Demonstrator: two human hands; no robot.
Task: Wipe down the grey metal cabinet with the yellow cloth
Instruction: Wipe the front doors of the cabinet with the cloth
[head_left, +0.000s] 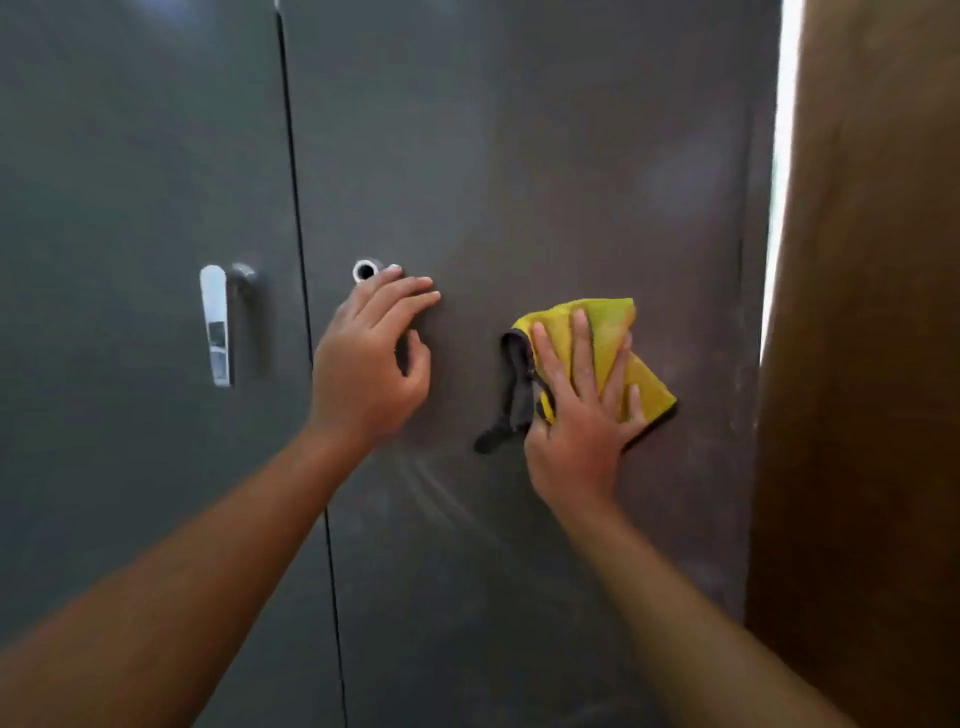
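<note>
Right hand (576, 415), fingers spread flat, pins yellow cloth (608, 317) to grey metal cabinet (519, 156) at centre right; left hand (363, 358), fingers straight, braces left of it; smudged panel lies below.

The cabinet (519, 156) runs off the top, bottom and left edges. The right grip (582, 415) hides much of the yellow cloth (608, 322). Marking on the handle (215, 322) is too blurred to read.
</note>
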